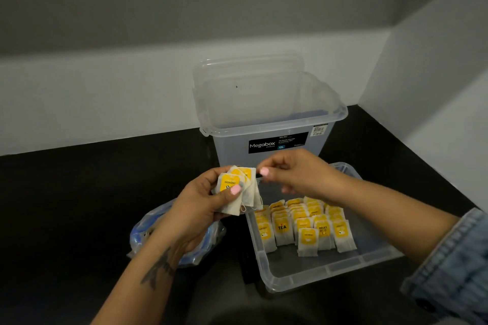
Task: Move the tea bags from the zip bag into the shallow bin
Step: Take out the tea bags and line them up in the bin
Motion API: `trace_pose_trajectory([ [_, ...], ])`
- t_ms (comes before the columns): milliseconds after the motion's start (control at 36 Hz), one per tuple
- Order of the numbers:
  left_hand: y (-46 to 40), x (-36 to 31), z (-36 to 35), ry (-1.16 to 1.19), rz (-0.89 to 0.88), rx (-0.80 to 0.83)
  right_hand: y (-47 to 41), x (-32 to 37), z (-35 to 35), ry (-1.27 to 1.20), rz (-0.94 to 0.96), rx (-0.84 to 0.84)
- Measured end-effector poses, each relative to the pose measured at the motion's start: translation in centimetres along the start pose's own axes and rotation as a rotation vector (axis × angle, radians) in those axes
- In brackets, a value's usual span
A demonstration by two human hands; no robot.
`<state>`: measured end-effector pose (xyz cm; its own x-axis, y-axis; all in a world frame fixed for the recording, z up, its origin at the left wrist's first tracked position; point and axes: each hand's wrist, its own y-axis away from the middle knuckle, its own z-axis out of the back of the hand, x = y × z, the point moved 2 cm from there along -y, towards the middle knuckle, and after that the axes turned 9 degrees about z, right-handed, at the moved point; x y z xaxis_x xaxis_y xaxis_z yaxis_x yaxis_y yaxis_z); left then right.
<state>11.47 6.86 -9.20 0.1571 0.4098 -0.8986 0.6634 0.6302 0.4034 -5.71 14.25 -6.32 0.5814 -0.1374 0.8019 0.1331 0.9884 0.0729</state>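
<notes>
Zip bag [169,235] lies crumpled on the black counter [79,206], left of the shallow bin, mostly hidden under the left forearm; clear film with a blue zip strip, can't tell if any tea is left inside. Left hand [203,206] holds a small fan of tea bags [237,190] above the counter, just beside the bin's left wall, thumb clamped across the front tag, fingers curled behind. Bags are white paper sachets with yellow printed tags and thin string loops hanging off the lower edge. Judgement: near weightless, soft, limp, paper tears easily, strings likely to snag on each other, so best taken by the stiff tag end or a top corner, one at a time, not by the string. Right hand [287,174] is at the fan's top right corner, thumb and forefinger closed in a pinch there; it looks to be on the outermost bag's corner, but contact is too small to confirm. Shallow bin [311,274], clear plastic, sits toward the counter's right side and holds rows of the same bags [303,227], overlapped, tags up. Behind it stands a taller clear Megabox tub [266,126] near the back wall, lid [248,71] propped up behind.
</notes>
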Motion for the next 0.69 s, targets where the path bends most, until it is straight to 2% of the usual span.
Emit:
trace_pose_trajectory([
  [111,0.3,-0.1,-0.3,0.015,-0.022,0.006,-0.8,1.0,-0.5,-0.07,-0.04,0.172],
  [167,0.3,-0.2,-0.3,0.052,-0.029,-0.006,-0.8,1.0,-1.0,-0.054,-0.044,0.207],
  [389,0.3,-0.3,0.1,0.119,-0.02,-0.023,-0.9,0.5,-1.6,-0.073,-0.044,0.14],
  [556,0.2,-0.2,0.8,0.144,-0.001,-0.072,-0.5,-0.1,-0.8,-0.221,-0.101,0.135],
  [694,0.3,0.2,0.1,0.142,-0.005,-0.041,-0.1,-0.7,-0.7,-0.392,-0.136,0.147],
])
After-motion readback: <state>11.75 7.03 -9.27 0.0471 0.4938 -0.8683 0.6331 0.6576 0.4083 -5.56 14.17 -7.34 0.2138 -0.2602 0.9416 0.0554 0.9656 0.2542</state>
